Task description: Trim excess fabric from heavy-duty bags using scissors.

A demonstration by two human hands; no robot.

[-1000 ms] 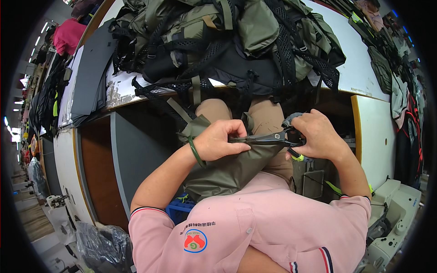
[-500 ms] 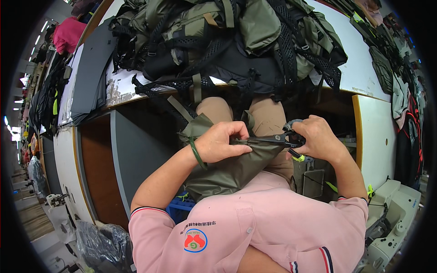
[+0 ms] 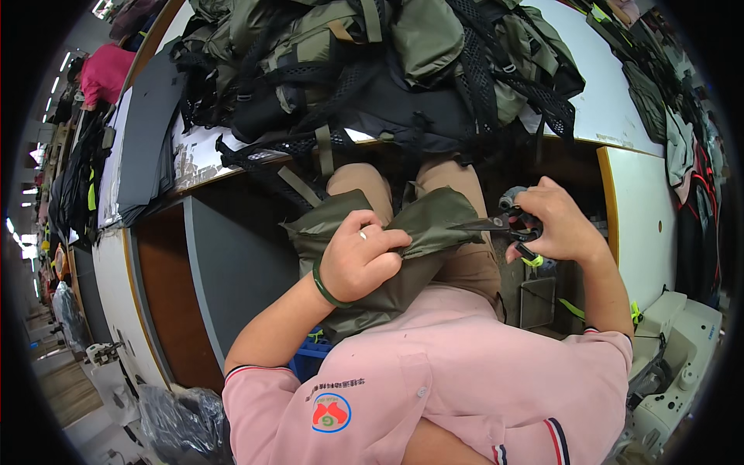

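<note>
A piece of olive-green fabric (image 3: pixel 438 221) lies across my lap, folded and partly bunched. My left hand (image 3: pixel 360 260) is closed on it, the fingers pinching its upper part. My right hand (image 3: pixel 564 221) is wrapped round the handles of dark scissors (image 3: pixel 500 224), whose blades point left toward the fabric's right part. The blade tips lie at or just over the cloth; whether they touch it I cannot tell. A small black piece with a neon-yellow end (image 3: pixel 532 258) hangs below the scissors' handles.
Ahead, olive and black backpacks (image 3: pixel 372 85) with mesh straps are heaped on the white table (image 3: pixel 612 112). Dark grey sheets (image 3: pixel 151 132) hang over its left edge. A white sewing machine (image 3: pixel 674 364) stands at the right, a blue crate (image 3: pixel 308 353) low beside my lap.
The scissors have drawn back to the right, away from my left fingers. My left hand has turned over at the fabric, and the cloth's right part now spreads up.
</note>
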